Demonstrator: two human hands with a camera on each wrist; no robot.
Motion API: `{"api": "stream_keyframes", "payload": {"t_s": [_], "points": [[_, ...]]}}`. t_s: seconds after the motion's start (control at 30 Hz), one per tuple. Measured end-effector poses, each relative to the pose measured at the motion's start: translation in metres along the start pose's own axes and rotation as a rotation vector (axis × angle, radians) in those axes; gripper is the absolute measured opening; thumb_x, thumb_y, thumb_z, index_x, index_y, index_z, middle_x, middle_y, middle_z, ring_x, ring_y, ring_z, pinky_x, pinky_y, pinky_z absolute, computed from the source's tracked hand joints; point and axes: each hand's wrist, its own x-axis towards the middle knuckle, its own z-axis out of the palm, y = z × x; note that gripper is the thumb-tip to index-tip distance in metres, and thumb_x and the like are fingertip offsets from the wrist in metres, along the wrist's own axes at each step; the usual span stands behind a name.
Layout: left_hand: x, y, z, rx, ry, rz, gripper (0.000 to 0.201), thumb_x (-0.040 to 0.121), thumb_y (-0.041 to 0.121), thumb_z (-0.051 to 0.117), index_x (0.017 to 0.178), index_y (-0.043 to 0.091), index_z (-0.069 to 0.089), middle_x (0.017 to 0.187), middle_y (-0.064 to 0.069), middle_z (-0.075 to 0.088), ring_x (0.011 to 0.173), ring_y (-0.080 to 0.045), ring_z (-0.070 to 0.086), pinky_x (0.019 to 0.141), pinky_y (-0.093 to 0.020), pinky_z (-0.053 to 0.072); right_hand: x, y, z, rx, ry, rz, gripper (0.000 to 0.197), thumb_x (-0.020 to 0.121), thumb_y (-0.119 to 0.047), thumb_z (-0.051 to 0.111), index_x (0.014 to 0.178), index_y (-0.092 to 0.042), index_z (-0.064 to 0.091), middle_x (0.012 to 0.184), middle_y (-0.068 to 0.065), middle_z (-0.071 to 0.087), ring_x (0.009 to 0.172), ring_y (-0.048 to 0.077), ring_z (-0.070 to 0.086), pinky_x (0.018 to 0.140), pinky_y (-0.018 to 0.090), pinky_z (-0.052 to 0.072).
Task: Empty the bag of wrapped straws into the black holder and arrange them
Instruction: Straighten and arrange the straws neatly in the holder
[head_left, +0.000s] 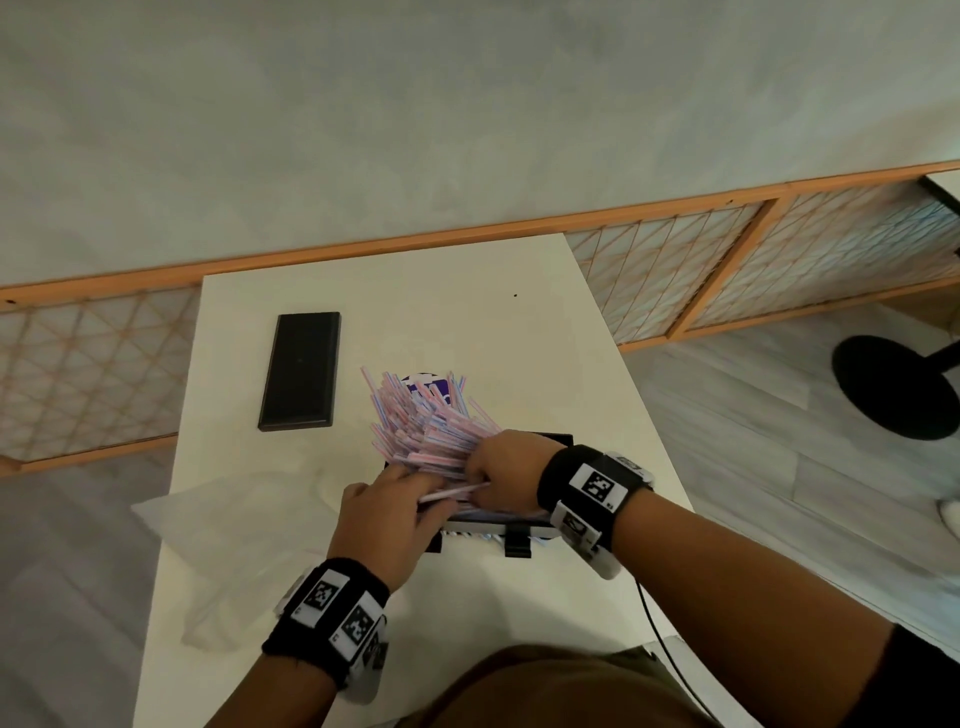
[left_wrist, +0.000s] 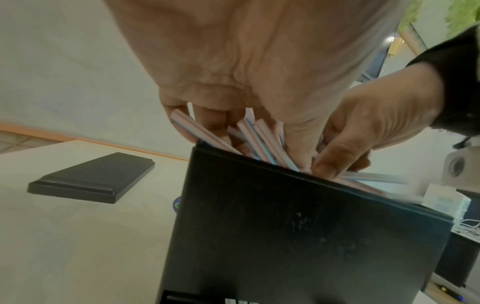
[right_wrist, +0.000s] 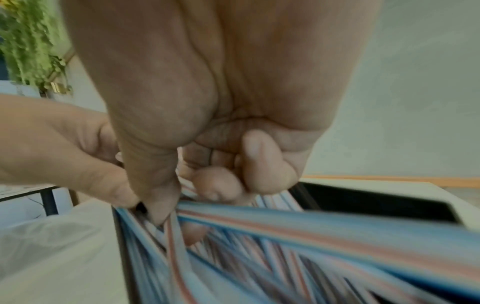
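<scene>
A fan of pink-and-blue wrapped straws sticks out of the black holder at the table's middle and leans toward the far left. Both hands are at the near ends of the straws. My left hand curls its fingers in among the straws at the top edge of the holder. My right hand is curled, and its thumb and fingers pinch some straws inside the holder. The empty clear bag lies flat to the left.
A flat black lid lies at the table's far left. A round purple sticker shows behind the straws. A black cable runs off the near right edge. A wood-framed lattice screen stands behind the table.
</scene>
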Motion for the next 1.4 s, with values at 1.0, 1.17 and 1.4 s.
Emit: {"api": "stream_keyframes", "payload": {"t_s": [1.0,1.17,1.4], "points": [[-0.027,0.009,0.014,0.182,0.173,0.170,0.020,0.094,0.031,0.056,0.103,0.036,0.073,0.094,0.008,0.062,0.085,-0.025,0.059,0.085,-0.039,0.042,-0.057,0.083,0.159,1.522,-0.063,0.734,0.027,0.094,-0.025,0.068,0.113,-0.006,0.068,0.094,0.008,0.072,0.054,0.015,0.057,0.044,0.023,0.029],[-0.016,0.017,0.017,0.163,0.101,0.166,0.026,0.092,0.018,0.061,0.104,0.036,0.075,0.094,0.010,0.067,0.086,-0.026,0.061,0.081,-0.041,0.047,-0.042,0.076,0.166,1.828,0.055,0.745,0.012,0.091,-0.019,0.066,0.102,-0.017,0.068,0.078,0.002,0.066,0.052,0.009,0.050,0.041,0.018,0.022],[-0.003,0.025,0.013,0.118,0.034,0.113,0.021,0.090,0.010,0.068,0.100,0.026,0.078,0.094,0.002,0.069,0.090,-0.031,0.061,0.072,-0.045,0.055,-0.021,0.083,0.163,1.886,0.262,0.802,0.010,0.090,-0.021,0.067,0.099,-0.017,0.063,0.070,-0.002,0.059,0.048,0.012,0.045,0.044,0.021,0.020]]}}
